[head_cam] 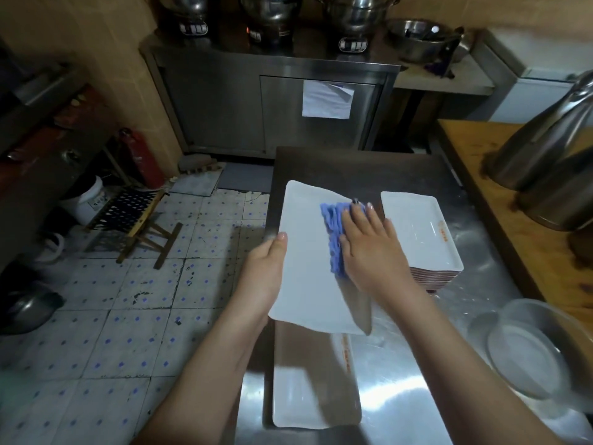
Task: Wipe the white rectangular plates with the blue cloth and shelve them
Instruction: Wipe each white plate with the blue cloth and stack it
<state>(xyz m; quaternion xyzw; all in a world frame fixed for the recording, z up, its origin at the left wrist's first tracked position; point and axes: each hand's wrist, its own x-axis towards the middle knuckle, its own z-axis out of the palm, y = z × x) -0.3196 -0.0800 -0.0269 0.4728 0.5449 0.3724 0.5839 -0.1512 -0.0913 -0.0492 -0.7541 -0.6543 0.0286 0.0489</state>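
The left hand (263, 268) grips the left edge of a white plate (305, 284), thumb on top, holding it above the steel surface (417, 380). The right hand (369, 252) presses the blue cloth (333, 232) onto the plate's middle with straight fingers (373, 216). A plate stack (423, 239) sits just to the right, and the tiled floor (128, 316) lies to the left.

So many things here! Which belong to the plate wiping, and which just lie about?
In the job: held plate, blue cloth, left hand gripping the plate, right hand pressing the cloth, plate stack, lower plate.
Lying about: glass bowl, steel pots, folding stool, fire extinguisher.
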